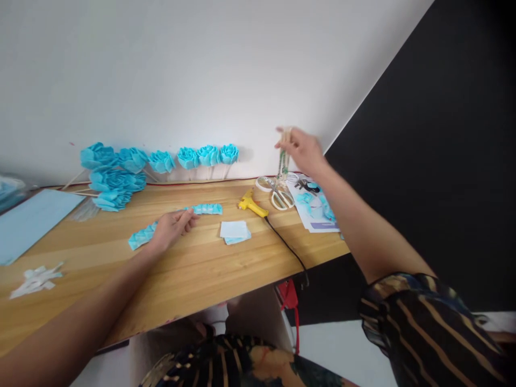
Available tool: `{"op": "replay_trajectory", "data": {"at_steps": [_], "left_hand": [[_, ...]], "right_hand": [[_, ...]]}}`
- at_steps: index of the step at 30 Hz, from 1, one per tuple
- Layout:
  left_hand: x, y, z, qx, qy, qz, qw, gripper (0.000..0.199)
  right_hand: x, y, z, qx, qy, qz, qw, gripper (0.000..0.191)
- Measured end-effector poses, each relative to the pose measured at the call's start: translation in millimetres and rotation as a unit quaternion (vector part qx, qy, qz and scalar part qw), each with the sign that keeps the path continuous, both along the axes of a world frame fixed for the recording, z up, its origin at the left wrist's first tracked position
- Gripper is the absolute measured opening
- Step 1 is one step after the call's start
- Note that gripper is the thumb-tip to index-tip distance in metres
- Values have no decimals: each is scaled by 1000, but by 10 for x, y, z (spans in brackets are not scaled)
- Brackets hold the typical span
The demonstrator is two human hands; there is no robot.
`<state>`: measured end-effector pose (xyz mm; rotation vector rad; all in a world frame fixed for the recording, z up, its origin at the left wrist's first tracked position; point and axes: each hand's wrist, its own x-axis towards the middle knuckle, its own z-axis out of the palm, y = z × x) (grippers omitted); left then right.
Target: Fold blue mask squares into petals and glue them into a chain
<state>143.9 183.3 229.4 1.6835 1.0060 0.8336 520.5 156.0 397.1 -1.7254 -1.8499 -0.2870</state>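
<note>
My left hand (173,228) is closed over a pleated blue strip (207,209) on the wooden table; the strip shows on both sides of the hand, and its middle is hidden. Raised near the wall, my right hand (300,150) pinches a small bundle of thin pale sticks or strips (284,161) with green marks, slightly blurred, hanging down. White-handled scissors (282,199) lie below it. A yellow glue gun (253,204) rests between the hands, and a small stack of pale blue squares (235,231) lies nearer to me.
Several blue paper flowers on sticks (162,161) lean along the wall. On the left are a pale blue sheet (38,220) and white scraps (38,280). Printed papers with blue pieces (316,212) lie at the right. A black cord (288,244) crosses the front edge.
</note>
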Motion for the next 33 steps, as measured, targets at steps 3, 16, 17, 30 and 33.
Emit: {"op": "replay_trajectory", "data": {"at_steps": [3, 16, 17, 30, 33], "left_hand": [[2, 0, -3, -4, -3, -2, 1000, 65], [-24, -57, 77, 108, 60, 21, 992, 53], [-14, -83, 121, 126, 61, 20, 990, 51], [-93, -625, 721, 147, 64, -149, 976, 38], [-53, -765, 779, 114, 44, -151, 981, 37]], "right_hand": [[194, -123, 226, -40, 137, -45, 989, 43], [534, -535, -513, -78, 371, -206, 902, 30], [451, -538, -444, -67, 390, -176, 901, 31], [152, -433, -471, -95, 358, -197, 908, 22], [-123, -461, -370, -83, 408, -134, 899, 25]]}}
